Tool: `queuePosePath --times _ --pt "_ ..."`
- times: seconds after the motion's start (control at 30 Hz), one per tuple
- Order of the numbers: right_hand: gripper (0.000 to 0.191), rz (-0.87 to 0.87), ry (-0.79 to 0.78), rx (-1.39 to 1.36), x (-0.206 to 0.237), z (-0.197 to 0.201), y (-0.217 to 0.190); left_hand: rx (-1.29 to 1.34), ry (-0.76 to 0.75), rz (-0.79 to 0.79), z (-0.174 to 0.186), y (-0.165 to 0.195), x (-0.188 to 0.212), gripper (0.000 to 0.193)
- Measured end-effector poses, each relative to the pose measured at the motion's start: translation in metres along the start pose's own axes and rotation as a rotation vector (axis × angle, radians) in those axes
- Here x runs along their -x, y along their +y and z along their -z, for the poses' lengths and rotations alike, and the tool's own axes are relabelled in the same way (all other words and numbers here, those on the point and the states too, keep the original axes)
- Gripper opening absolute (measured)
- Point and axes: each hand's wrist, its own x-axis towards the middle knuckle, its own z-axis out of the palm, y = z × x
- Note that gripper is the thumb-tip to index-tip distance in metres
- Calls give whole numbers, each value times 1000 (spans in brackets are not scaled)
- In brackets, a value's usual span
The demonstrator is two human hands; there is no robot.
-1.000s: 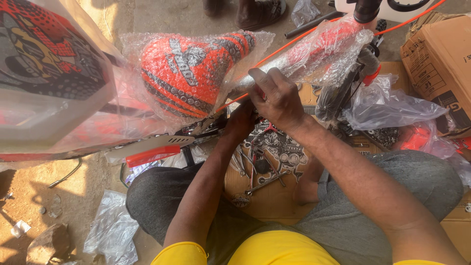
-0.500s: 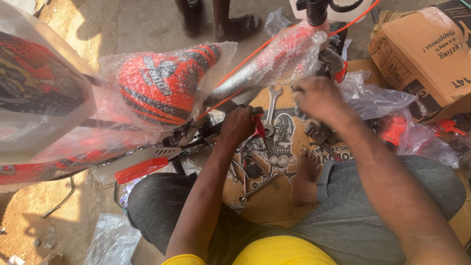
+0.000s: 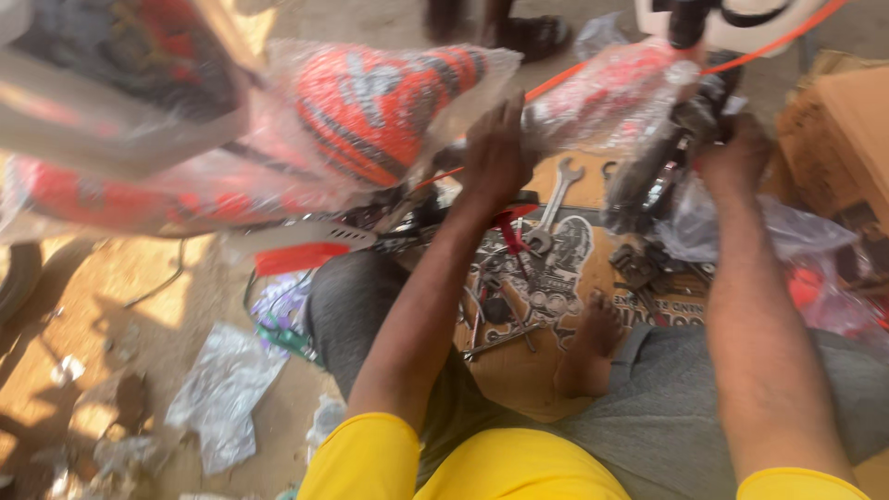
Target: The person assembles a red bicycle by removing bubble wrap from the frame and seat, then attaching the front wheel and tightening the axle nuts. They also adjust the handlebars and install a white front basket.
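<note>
Your left hand [image 3: 495, 153] is reaching up and resting against the plastic-wrapped orange frame tube [image 3: 607, 97], its fingers laid over the wrap near the tube's lower end — the blur is keeping you from telling whether they are clenching it or only pressing on it. Your right hand [image 3: 736, 153] is closing around the dark metal assembly [image 3: 662, 171] that is hanging just below the tube's upper end, fingers curled on its top; the hold looks like a grasp, though the fingertips are hidden behind the part.

The tube itself is running slantwise across the upper middle of the view, rising toward the right, with a thin orange cable [image 3: 556, 83] lying along it. Just to the left of the tube, an orange and white patterned saddle [image 3: 380, 106] in clear wrap is sitting nearly against your left hand. Further left of the tube, a large wrapped red panel [image 3: 120, 176] is filling the corner.

Below the tube, a sheet of printed cardboard [image 3: 565, 259] is lying on the ground between your knees, carrying an open-ended spanner [image 3: 553, 208] and other loose tools. Your bare foot [image 3: 593, 347] is resting on that cardboard, well below the tube. To the right of the tube, a cardboard box [image 3: 847, 130] is standing — beside crumpled clear plastic [image 3: 787, 227].
</note>
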Motion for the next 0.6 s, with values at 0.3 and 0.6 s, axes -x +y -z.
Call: queuePosePath --times 0.3,0.6 --pt "37 19 139 -40 6 -9 -5 26 -35 136 -8 -20 -4 32" --pt "32 213 78 12 -13 -27 19 25 4 64 -18 -37 3 35"
